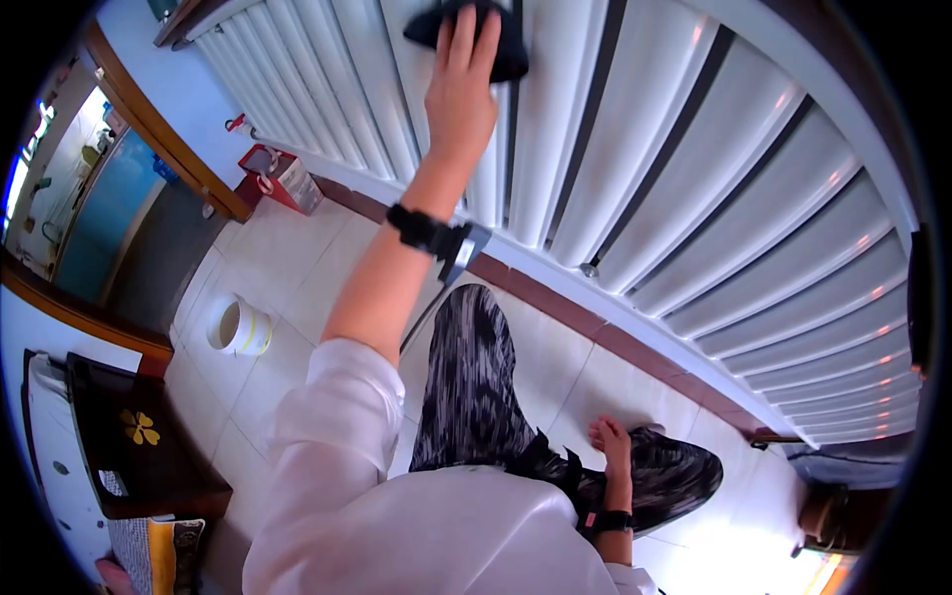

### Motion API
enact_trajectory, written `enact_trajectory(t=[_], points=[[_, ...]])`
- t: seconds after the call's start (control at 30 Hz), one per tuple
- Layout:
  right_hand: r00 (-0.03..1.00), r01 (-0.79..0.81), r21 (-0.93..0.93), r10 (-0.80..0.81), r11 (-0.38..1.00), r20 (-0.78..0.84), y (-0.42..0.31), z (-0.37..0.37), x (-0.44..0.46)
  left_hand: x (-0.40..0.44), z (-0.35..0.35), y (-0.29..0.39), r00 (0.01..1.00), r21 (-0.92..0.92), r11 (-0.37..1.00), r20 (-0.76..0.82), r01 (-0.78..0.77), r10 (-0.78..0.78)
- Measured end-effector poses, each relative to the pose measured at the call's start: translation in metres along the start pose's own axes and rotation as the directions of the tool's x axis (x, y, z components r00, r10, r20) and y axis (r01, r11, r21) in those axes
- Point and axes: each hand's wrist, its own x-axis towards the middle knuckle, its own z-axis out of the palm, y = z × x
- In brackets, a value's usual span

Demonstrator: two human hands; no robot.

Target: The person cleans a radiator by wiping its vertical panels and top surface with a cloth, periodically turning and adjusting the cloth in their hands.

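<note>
My left hand (462,107) is raised at the top of the view, fingers stretched over a black cloth (508,52). It holds the cloth against the white slats of a radiator (555,119). A black strap with a small device (458,248) is on my left wrist, and a cable runs from it. Low over my right knee hangs my right hand (610,441), with loosely bent fingers, partly apart, and nothing visible in them. It also wears a black wrist strap (611,520).
A white bucket (241,329) stands on the tiled floor (297,268) to the left. By the radiator's left end is a red and white box (283,180). A dark cabinet (149,426) stands lower left, near a doorway with a wooden frame (178,149).
</note>
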Motion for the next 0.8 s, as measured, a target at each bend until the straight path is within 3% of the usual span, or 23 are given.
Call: enact_trajectory(t=[0.23,0.33,0.43,0.47,0.53,0.57,0.63,0.7,0.73,0.77,0.8], points=[[0.999,-0.005,-0.055,0.008,0.998,0.047,0.000,0.001,-0.001,-0.171,0.005,0.007,0.882,-0.015,0.991,0.458,0.131,-0.110],[0.999,-0.004,-0.052,0.006,0.999,0.049,0.002,0.002,-0.001,-0.214,0.003,0.013,0.835,-0.067,0.974,0.531,0.215,-0.147],[1.000,0.004,-0.047,-0.003,0.999,0.028,0.004,0.000,0.000,-0.250,0.010,0.021,0.701,-0.014,0.907,0.640,0.421,-0.315],[1.000,0.006,-0.036,-0.005,0.999,0.026,0.007,-0.001,0.002,-0.257,0.015,0.019,0.701,-0.022,0.907,0.642,0.421,-0.310],[0.999,0.021,-0.039,-0.019,0.999,0.035,0.006,-0.003,-0.003,-0.274,0.023,0.015,0.529,0.086,0.826,0.730,0.557,-0.432],[1.000,0.007,-0.043,-0.006,0.999,0.031,0.005,-0.003,-0.007,-0.279,0.032,0.014,0.616,0.038,0.820,0.640,0.571,-0.459],[0.999,0.026,-0.029,-0.025,0.999,0.027,0.002,-0.003,-0.008,-0.268,0.051,0.000,0.513,-0.067,0.616,0.629,0.785,-0.584],[1.000,0.015,-0.007,-0.014,1.000,0.028,0.004,-0.004,-0.007,-0.198,0.031,0.023,0.241,-0.281,0.077,0.616,0.957,-0.750],[1.000,0.020,-0.009,-0.020,1.000,0.020,0.002,-0.004,-0.008,-0.197,0.039,0.012,0.314,-0.235,0.211,0.640,0.949,-0.701],[1.000,0.018,-0.014,-0.018,1.000,0.014,0.002,-0.004,-0.010,-0.198,0.040,0.018,0.417,-0.356,0.247,0.556,0.901,-0.719],[1.000,0.020,-0.011,-0.020,1.000,0.019,0.002,-0.004,-0.010,-0.196,0.034,0.027,0.521,-0.284,0.437,0.484,0.853,-0.703]])
